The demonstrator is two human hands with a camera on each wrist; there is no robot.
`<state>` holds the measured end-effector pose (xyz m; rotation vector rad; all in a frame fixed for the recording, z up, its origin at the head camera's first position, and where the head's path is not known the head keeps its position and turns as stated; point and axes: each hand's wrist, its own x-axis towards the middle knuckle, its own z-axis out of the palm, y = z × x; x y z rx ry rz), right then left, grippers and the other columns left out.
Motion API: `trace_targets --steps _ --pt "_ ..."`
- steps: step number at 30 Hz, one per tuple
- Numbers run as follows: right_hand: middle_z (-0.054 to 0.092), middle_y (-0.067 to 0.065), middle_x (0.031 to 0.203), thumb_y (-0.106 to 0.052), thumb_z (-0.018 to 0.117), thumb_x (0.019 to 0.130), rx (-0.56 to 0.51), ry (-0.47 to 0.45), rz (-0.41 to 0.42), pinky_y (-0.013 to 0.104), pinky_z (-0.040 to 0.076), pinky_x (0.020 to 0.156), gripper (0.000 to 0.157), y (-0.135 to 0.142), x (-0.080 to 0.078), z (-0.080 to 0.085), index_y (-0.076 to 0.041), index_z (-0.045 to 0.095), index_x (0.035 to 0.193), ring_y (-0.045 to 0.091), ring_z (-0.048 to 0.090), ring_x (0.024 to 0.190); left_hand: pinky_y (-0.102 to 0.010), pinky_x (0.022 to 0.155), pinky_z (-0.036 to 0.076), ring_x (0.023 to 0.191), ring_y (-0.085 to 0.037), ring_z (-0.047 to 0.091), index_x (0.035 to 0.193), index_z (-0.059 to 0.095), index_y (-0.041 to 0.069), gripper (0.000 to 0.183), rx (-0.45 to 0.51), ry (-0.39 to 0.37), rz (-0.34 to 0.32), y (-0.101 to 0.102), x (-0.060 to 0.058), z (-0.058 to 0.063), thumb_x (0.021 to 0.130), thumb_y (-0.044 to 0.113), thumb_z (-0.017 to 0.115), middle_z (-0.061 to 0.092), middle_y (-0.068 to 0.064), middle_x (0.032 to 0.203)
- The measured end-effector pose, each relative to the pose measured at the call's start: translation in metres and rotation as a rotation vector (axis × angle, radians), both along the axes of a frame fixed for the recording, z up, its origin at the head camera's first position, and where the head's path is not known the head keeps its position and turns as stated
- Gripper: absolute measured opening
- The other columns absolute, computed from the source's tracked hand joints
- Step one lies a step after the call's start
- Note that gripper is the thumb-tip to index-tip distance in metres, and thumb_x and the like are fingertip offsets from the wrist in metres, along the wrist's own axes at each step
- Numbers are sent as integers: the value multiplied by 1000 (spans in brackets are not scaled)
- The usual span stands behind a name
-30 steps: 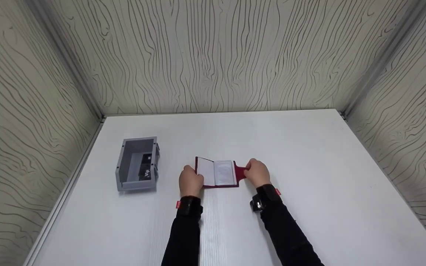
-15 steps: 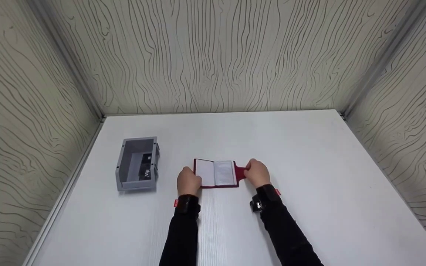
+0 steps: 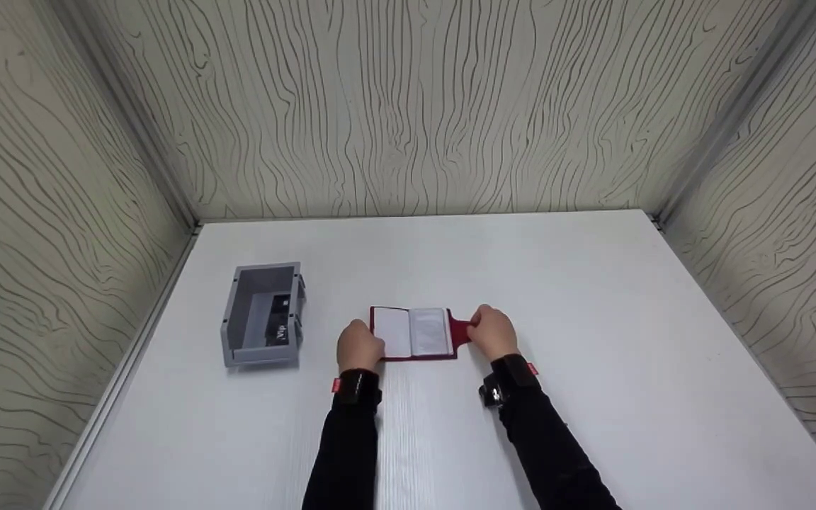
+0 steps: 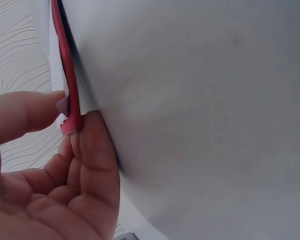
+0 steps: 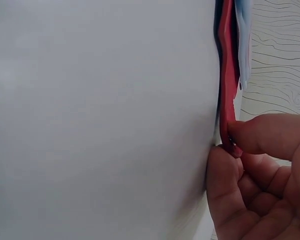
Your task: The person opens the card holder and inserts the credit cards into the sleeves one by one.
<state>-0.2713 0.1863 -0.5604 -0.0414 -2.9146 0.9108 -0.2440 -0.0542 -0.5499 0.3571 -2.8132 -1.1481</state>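
A small red card holder (image 3: 431,333) lies spread flat on the white table, with clear plastic sleeves inside. My left hand (image 3: 360,346) pinches its left cover edge between thumb and fingers. In the left wrist view the thumb presses the inner side of the red cover (image 4: 70,75) and the fingers sit beneath it. On the other side my right hand (image 3: 494,333) pinches the red closing strap (image 3: 460,331). The right wrist view shows the strap's tip (image 5: 230,135) between thumb and index finger, close to the tabletop.
A grey plastic bin (image 3: 235,322) stands to the left of the hands. Inside it lie black cards (image 3: 278,327), one printed "Vip". Wood-patterned panels (image 3: 408,106) enclose the table (image 3: 592,297) at the back and both sides.
My left hand has moved slightly left and down, laying the left cover flatter and opening the card holder wider. The right hand has stayed in place on the strap.
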Motion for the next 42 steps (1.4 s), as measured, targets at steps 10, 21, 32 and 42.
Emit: trace_targets --steps 10,21,32,42 --pt "64 15 80 -5 68 80 -9 -4 3 46 48 75 10 0 0 1 2 62 84 33 60 80 -47 72 50 75 -36 62 78 59 -4 5 -39 36 -12 -2 -1 -2 74 -4 62 63 -17 75" --pt "65 15 83 -4 69 83 -18 5 17 46 48 77 9 -1 2 2 3 65 87 32 62 82 -48 74 50 78 -39 63 77 60 -4 5 -57 42 2 -3 -3 -6 73 -4 62 64 -18 76" --pt "65 16 88 -5 69 84 -13 61 37 46 49 80 16 -9 1 8 4 68 96 33 62 86 -49 73 50 77 -41 63 74 58 -3 6 -70 57 -5 -3 -2 -5 71 -6 62 63 -18 73" --pt "67 15 93 -5 70 84 49 142 91 46 49 82 18 -18 -4 9 3 72 100 34 63 91 -48 73 50 75 -39 63 75 59 -4 5 -64 57 -6 -4 -2 -6 71 -6 61 63 -18 74"
